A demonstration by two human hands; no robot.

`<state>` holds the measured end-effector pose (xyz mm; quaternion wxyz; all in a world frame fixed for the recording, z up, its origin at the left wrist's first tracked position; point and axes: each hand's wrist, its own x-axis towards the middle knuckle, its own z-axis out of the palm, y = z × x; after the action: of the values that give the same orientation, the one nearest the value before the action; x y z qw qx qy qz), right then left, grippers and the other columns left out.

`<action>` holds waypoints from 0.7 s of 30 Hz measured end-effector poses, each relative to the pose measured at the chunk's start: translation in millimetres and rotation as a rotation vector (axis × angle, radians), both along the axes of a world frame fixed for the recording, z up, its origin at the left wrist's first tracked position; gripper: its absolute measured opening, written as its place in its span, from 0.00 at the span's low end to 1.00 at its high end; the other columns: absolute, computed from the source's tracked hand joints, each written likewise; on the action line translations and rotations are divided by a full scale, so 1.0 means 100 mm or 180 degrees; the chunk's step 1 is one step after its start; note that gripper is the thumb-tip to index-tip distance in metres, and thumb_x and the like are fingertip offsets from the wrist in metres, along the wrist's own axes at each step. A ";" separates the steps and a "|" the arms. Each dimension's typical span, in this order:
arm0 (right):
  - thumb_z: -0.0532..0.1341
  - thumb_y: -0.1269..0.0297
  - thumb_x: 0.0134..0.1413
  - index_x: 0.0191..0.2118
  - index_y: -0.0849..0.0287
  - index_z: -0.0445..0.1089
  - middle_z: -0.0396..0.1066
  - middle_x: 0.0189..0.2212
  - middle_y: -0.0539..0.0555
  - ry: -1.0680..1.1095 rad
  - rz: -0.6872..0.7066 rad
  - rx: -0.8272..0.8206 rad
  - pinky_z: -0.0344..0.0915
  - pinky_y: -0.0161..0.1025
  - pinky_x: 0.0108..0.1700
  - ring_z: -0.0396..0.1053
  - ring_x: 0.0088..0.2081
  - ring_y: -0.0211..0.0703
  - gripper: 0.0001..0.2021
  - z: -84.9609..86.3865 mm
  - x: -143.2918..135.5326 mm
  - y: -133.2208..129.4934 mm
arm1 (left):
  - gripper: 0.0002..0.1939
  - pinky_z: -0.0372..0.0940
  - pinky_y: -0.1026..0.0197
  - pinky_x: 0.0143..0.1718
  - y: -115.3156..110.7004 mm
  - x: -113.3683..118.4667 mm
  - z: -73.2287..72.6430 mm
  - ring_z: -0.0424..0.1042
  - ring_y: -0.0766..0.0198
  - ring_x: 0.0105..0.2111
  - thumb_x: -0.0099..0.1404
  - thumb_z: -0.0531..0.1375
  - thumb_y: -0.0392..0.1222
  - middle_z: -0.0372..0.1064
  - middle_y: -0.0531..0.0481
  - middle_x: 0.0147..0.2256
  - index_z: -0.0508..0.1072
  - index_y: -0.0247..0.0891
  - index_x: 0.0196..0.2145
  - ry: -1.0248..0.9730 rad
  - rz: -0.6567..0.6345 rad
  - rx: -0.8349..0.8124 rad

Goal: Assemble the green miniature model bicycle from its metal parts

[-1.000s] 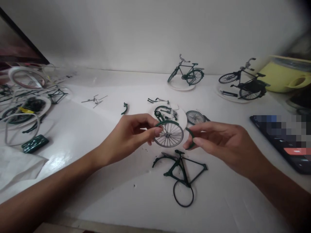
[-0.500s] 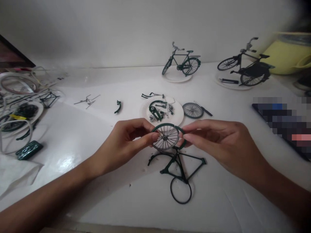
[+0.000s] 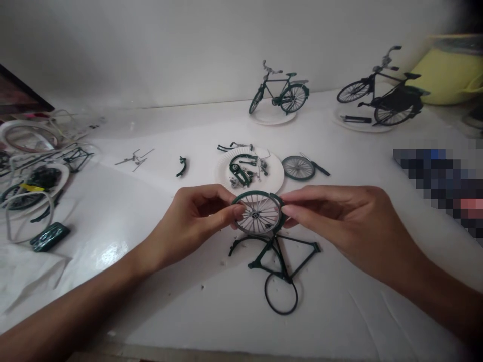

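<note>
Green arc (image 3: pixel 276 196) between the pinched fingers of the right hand (image 3: pixel 347 216): best pressed evenly onto the spoked wheel (image 3: pixel 255 214) that the left hand (image 3: pixel 194 213) pinches

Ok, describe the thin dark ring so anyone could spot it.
On the white table, find the green bicycle frame lying below the held wheel. At the frame's near end is the thin dark ring; unlike that wheel, it has no spokes.

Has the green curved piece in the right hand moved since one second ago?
Yes. Against the bicycle frame lying below, the green curved piece has shifted left in the picture, from apart to the right edge of the wheel.
</note>
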<state>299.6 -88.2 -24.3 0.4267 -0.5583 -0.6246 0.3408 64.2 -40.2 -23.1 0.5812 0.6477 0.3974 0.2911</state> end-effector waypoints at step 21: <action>0.70 0.68 0.50 0.30 0.48 0.80 0.80 0.26 0.43 0.0018 -0.0076 -0.0116 0.72 0.22 0.25 0.78 0.25 0.35 0.05 0.11 -0.03 -0.05 | 0.07 0.69 0.66 0.33 -0.07 0.05 0.02 0.74 0.66 0.30 0.65 0.65 0.41 0.76 0.49 0.29 0.76 0.35 0.32 0.0027 0.0085 -0.0190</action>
<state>296.2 -93.7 -13.7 0.4223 -0.5725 -0.6103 0.3486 69.4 -46.8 -21.2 0.5947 0.6259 0.4170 0.2841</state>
